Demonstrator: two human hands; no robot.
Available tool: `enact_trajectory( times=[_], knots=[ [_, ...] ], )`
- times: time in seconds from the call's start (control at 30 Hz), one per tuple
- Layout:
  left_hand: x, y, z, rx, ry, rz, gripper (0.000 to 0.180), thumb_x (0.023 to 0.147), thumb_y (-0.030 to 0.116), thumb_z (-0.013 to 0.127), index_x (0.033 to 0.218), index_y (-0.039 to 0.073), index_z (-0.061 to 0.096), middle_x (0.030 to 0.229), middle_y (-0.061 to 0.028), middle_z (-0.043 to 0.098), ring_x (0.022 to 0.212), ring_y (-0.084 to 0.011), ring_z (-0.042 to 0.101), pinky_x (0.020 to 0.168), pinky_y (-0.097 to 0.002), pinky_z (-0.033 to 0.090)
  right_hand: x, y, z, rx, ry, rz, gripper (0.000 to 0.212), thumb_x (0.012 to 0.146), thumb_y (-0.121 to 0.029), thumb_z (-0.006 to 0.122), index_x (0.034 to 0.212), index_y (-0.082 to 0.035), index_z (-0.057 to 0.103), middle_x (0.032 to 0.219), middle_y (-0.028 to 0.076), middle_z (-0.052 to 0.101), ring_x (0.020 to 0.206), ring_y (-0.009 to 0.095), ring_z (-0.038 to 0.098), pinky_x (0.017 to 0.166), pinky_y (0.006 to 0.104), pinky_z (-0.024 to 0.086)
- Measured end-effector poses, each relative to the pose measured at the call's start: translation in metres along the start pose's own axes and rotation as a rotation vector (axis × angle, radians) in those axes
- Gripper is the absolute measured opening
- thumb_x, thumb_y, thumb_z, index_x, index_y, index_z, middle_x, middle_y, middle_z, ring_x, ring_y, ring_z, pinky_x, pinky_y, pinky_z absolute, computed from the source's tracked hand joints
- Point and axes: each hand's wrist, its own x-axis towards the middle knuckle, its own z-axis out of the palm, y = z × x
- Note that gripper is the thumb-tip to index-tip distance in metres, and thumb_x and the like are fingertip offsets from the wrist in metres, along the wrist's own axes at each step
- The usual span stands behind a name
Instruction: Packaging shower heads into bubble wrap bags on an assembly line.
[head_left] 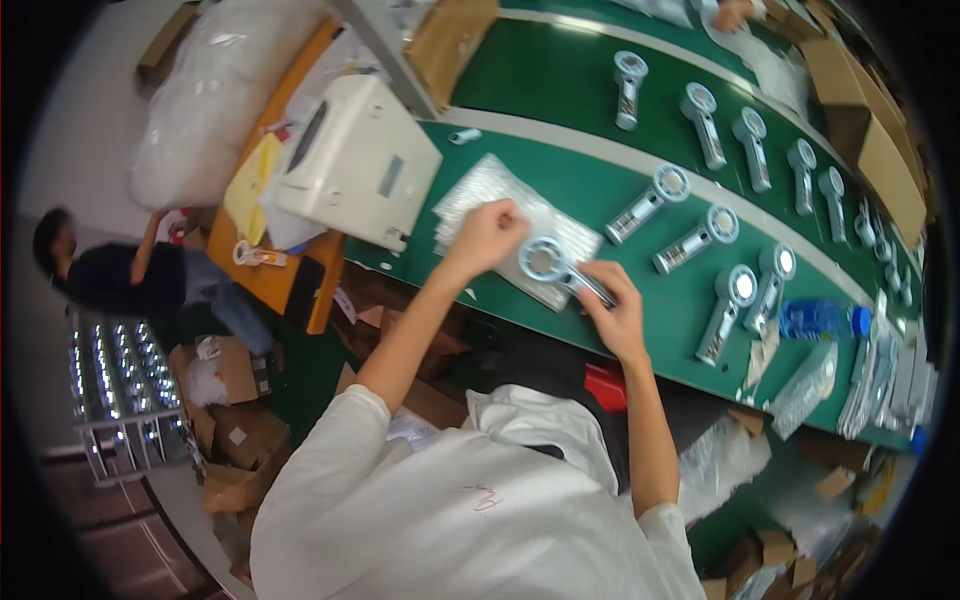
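My right hand [614, 308] is closed round the chrome handle of a shower head [542, 259], whose round face has a pale blue ring and points up. Beneath it lies a stack of bubble-wrap bags [490, 190] on the green table. To the left of the ring my left hand [488, 236] hovers over the bags with its fingers curled together; whatever they pinch, if anything, is hidden. Other similar shower heads lie to the right, among them one [648, 204] just beyond my right hand and another [696, 240] beside it.
A cream-coloured machine [362, 165] stands at the left end of the green table [600, 165]. More shower heads [703, 125] lie on the dark green strip behind. At right are a blue bottle [822, 320] and cardboard boxes [860, 120]. A person [130, 275] is at far left.
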Motion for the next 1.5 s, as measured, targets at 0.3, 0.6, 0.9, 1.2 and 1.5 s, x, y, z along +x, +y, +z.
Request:
enact_trajectory(
  times=[0.3,0.6,0.9,1.2,1.5],
  knots=[
    [-0.038,0.042,0.029,0.609,-0.013,0.143,0.037,0.074,-0.002,0.059,0.108,0.003,0.046,0.083,-0.0207,0.061,0.073,-0.0417,0.061,0.064,-0.0496,0.048,-0.014,-0.002,-0.003,0.743,0.123,0.188,0.041,0.103,-0.029,0.053,0.129,0.002,0.049,0.104,0.016,0.063,0.078,0.021,0.064,0.065,0.0272,0.050],
    [-0.049,0.013,0.043,0.696,0.200,0.430,0.017,0.076,0.004,0.060,0.092,0.004,0.056,0.092,-0.0111,0.064,0.088,-0.0302,0.062,0.075,-0.0431,0.047,-0.034,0.016,-0.011,0.741,0.070,0.195,0.042,0.096,-0.021,0.063,0.130,0.001,0.050,0.104,0.015,0.062,0.079,0.021,0.064,0.067,0.0274,0.051],
    [-0.047,0.017,0.054,0.562,0.155,0.348,0.010,0.075,0.007,0.062,0.084,0.003,0.065,0.093,-0.0142,0.060,0.081,-0.0332,0.059,0.071,-0.0408,0.051,-0.043,0.023,-0.006,0.264,0.242,0.074,0.048,0.077,0.004,0.073,0.124,0.002,0.060,0.110,0.012,0.066,0.090,0.020,0.064,0.084,0.0294,0.052],
    [-0.038,0.000,0.023,0.128,0.016,0.139,0.010,0.081,0.001,0.061,0.090,0.000,0.060,0.077,-0.0111,0.063,0.067,-0.0215,0.057,0.063,-0.0320,0.045,-0.027,0.003,0.008,-0.158,0.120,-0.192,0.046,0.081,0.000,0.072,0.126,-0.003,0.063,0.114,0.011,0.068,0.090,0.021,0.064,0.082,0.0300,0.051],
    [-0.032,-0.011,0.010,-0.187,-0.035,-0.038,0.021,0.098,0.013,0.052,0.083,0.000,0.060,0.069,-0.0037,0.055,0.064,-0.0114,0.048,0.058,-0.0273,0.040,-0.022,-0.007,0.011,-0.414,0.133,-0.234,0.045,0.084,-0.004,0.070,0.128,-0.004,0.061,0.116,0.010,0.067,0.085,0.026,0.064,0.078,0.0334,0.052]
  ],
)
